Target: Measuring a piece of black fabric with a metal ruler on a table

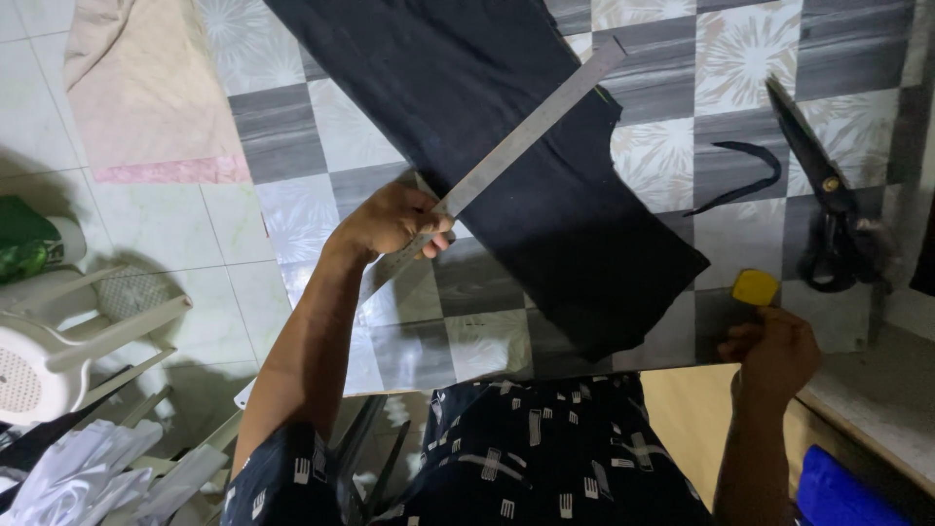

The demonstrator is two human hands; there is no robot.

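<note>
The left hand (pixel 394 222) is gripping the near end of a long steel ruler (pixel 506 156), which is running toward one o'clock across the black cloth (pixel 545 185) lying on the checkered tabletop (pixel 282 127). The right hand (pixel 774 346), at four o'clock, is pinching a yellow chalk (pixel 756 286). Pressing the ruler flat along its length would likely keep a marked line straight. Black shears (pixel 823 195) are resting at three o'clock.
</note>
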